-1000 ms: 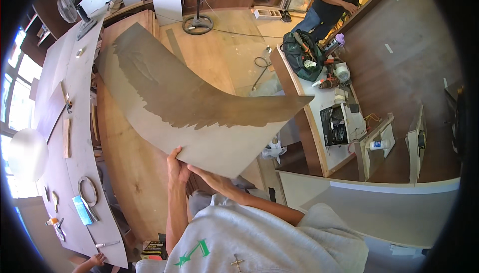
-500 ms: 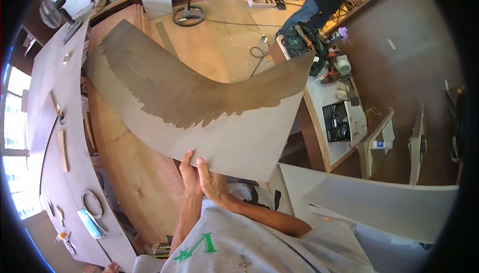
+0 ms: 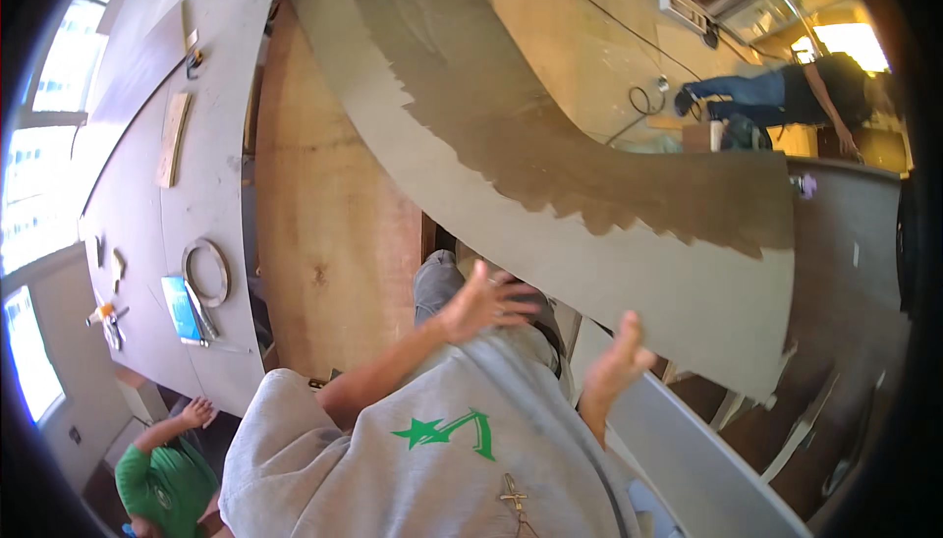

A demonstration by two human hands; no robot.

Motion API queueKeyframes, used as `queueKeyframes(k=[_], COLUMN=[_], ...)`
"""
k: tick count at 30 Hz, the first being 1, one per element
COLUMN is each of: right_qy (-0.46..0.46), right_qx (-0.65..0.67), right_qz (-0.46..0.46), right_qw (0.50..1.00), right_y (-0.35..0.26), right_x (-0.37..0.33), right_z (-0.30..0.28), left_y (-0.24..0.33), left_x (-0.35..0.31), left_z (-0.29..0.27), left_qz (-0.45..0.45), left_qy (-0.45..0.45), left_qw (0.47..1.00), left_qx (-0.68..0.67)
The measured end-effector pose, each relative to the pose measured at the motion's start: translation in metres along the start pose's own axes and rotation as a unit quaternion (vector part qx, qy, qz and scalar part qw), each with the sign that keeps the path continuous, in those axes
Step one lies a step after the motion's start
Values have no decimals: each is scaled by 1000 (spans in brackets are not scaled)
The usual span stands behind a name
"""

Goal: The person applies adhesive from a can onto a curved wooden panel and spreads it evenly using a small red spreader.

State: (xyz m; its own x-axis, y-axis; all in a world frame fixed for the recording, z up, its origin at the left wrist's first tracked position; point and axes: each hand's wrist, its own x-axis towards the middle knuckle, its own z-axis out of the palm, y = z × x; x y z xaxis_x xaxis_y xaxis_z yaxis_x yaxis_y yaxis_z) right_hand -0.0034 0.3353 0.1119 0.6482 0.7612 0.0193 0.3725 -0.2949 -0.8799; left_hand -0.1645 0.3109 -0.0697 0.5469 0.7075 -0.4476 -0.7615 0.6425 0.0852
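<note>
A large curved panel (image 3: 678,287), pale grey along its near edge with a ragged brown coating on the far part, stretches across the view in front of me. My left hand (image 3: 486,304) is off the panel, just short of its near edge, with the fingers spread and blurred. At the near edge farther right is my right hand (image 3: 616,366), thumb raised and overlapping the panel. Motion smears its other fingers, and whether they grip the edge cannot be made out.
Left stands a pale worktop (image 3: 211,204) with a ring (image 3: 205,273), a blue packet (image 3: 181,309) and a wood strip (image 3: 174,140). A brown wooden surface (image 3: 324,243) lies beside it. A person in green (image 3: 172,474) is at lower left, another person (image 3: 786,96) at far right. A cable (image 3: 629,22) crosses the floor.
My view has turned, and the panel now reaches farther right. My hands, together at its near edge before, have come apart. The left has let go; the right has shifted right.
</note>
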Motion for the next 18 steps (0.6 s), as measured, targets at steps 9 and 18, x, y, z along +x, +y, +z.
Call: queueKeyframes(k=[9, 18], right_qy=[152, 40], right_qx=[54, 70], right_qz=[-63, -214], right_qw=[985, 973], right_y=[-48, -165], right_x=[35, 119], right_z=[-40, -63], left_y=[268, 387], left_x=[85, 177], left_z=[-336, -382], left_qz=[307, 247], left_qy=[382, 505], left_qw=[871, 826], left_qx=[21, 38])
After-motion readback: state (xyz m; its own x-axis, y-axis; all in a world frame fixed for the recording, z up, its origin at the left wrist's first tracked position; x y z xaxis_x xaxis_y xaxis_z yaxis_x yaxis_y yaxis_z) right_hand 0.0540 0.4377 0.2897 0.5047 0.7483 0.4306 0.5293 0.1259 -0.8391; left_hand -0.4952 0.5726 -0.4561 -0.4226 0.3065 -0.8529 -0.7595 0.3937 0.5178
